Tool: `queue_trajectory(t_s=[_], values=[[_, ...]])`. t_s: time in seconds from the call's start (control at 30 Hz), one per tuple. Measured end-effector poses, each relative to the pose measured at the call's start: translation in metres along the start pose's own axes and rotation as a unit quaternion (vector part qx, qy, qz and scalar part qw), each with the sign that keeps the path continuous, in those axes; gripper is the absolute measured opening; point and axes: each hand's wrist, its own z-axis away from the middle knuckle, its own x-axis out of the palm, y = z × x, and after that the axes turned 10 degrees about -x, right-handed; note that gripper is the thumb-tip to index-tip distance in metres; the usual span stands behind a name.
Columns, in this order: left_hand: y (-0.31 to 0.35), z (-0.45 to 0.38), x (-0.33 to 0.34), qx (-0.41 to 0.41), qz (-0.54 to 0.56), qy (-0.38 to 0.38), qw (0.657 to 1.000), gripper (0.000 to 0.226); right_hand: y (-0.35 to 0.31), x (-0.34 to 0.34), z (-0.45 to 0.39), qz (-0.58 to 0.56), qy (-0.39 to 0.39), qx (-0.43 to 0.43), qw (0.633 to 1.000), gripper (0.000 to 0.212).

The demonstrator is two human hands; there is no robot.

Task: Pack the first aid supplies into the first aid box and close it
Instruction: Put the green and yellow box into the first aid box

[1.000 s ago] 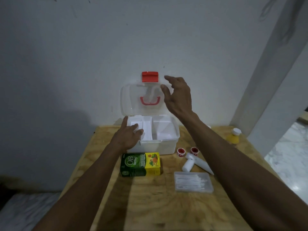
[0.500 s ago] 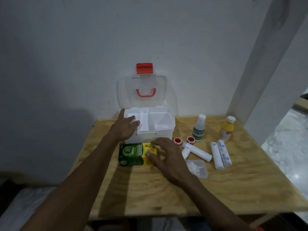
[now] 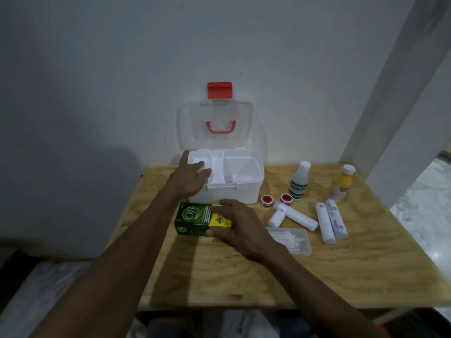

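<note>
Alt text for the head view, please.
Right hand grips a green-and-yellow carton on a wooden table; left hand rests on the open white first aid box. Bottles and bandage rolls lie alongside.

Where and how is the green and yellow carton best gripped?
Across its two long sides near the yellow end, from above: the green and yellow carton lies flat in front of the first aid box, and the right hand already spans it there.
</note>
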Motion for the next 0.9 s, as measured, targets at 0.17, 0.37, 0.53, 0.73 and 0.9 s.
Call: queue_trajectory(t_s=[0.17, 0.37, 0.53, 0.73, 0.9], values=[[0.000, 0.004, -0.004, -0.006, 0.007, -0.010, 1.000, 0.071, -0.003, -0.005, -0.002, -0.041, -0.002, 0.009, 0.999, 0.054], [0.002, 0.006, -0.004, -0.008, -0.009, -0.014, 1.000, 0.061, -0.008, -0.048, 0.019, -0.088, 0.014, 0.023, 0.996, 0.053], [-0.001, 0.004, -0.006, 0.015, -0.005, -0.006, 1.000, 0.086, -0.009, -0.115, 0.011, -0.043, 0.055, -0.006, 0.998, 0.056], [0.005, 0.008, -0.006, 0.008, -0.022, -0.013, 1.000, 0.056, 0.018, -0.170, -0.039, 0.089, 0.059, 0.003, 0.994, 0.054], [0.003, 0.005, -0.004, -0.001, -0.019, -0.013, 1.000, 0.060, 0.041, -0.172, -0.082, 0.171, -0.014, 0.014, 0.985, 0.056]])
